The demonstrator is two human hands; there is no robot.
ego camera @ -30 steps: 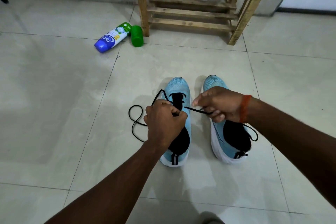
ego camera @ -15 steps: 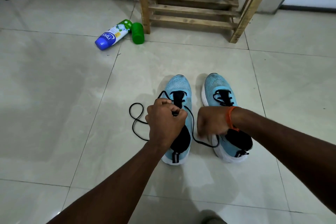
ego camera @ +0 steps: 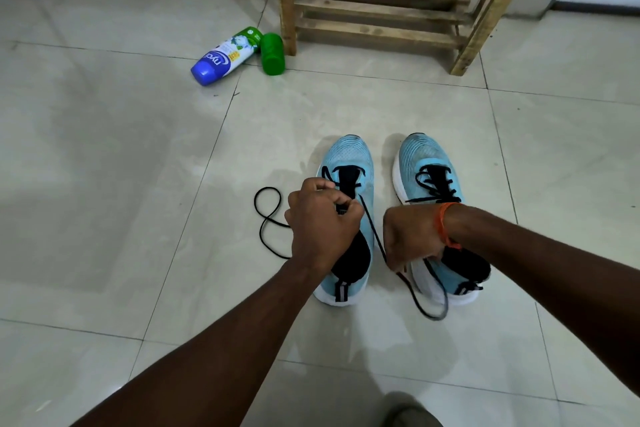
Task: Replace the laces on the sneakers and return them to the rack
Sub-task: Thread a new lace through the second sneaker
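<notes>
Two light-blue sneakers stand side by side on the tiled floor, toes pointing away. The left sneaker [ego camera: 349, 163] has a black lace [ego camera: 372, 229] through only its front eyelets. My left hand [ego camera: 320, 222] sits over its tongue, fingers curled round the lace where it meets the shoe. One lace end loops on the floor to the left. My right hand [ego camera: 410, 239] pinches the other end, drawn taut toward me between the shoes, its tail trailing on the floor. The right sneaker [ego camera: 420, 158] is laced in black; my right wrist covers its middle.
A wooden rack [ego camera: 377, 10] stands against the wall straight ahead of the shoes. A blue and white bottle [ego camera: 221, 57] lies on the floor left of the rack's leg, beside its green cap [ego camera: 273, 54]. A dark object pokes in at the far left edge.
My right hand has pulled the lace end from above the right sneaker back toward me, drawing it taut through the left sneaker. My left hand has stayed on the left sneaker.
</notes>
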